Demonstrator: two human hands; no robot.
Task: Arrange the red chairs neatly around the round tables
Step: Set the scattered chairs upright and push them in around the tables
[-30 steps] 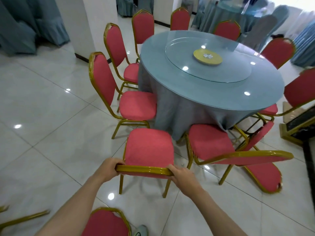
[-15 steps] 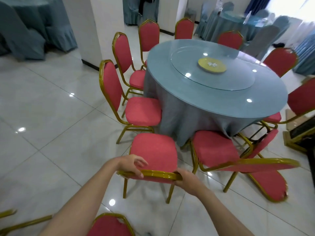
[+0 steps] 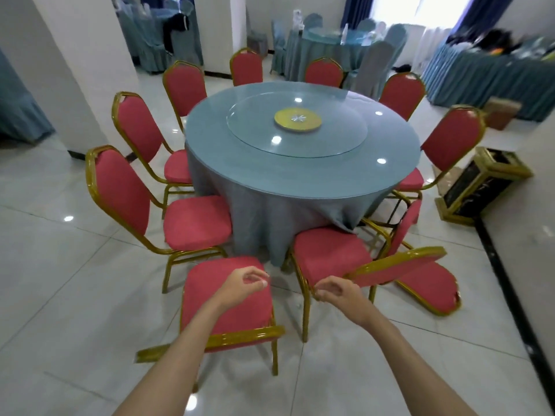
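The nearest red chair (image 3: 225, 298) stands just in front of the person, with its seat toward the round bench (image 3: 300, 187) and its front edge near the hanging cloth. Both grips are free. The left hand (image 3: 241, 285) hovers over the seat and the right hand (image 3: 332, 292) just beside it, fingers loosely curled and holding nothing. I judge this chair to be placed, or nearly so. On its right a neighbour chair (image 3: 327, 253) stands close to the bench, and beyond that a tipped chair (image 3: 429, 288) lies on the floor. The next move probably calls for setting that one upright and giving it its own place in the ring, with even gaps.
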